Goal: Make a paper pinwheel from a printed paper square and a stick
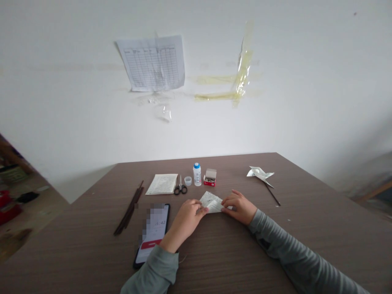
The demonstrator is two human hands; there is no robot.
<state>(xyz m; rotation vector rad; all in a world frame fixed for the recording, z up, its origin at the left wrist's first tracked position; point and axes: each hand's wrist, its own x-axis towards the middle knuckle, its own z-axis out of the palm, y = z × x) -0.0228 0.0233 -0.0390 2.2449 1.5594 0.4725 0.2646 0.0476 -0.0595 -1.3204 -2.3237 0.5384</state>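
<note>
A sheet of printed paper (212,200) lies on the table in front of me, with a fold across it. At its left corner, my left hand (187,218) pinches the edge between thumb and fingers. The opposite corner is between the thumb and fingers of my right hand (240,207). Just behind the paper stand a small red box (210,183) of tiny metal pieces and a white bottle (197,175) with a blue cap. A small clear plastic cup (188,181) and black-handled scissors (180,188) are beside the bottle.
Left of the scissors is a stack of printed paper squares (161,183). Several dark sticks (130,210) lie farther left. A phone (153,232) rests by my left forearm. On the right lies a paper pinwheel (260,174) on a stick. A white wall (214,130) borders the table's back.
</note>
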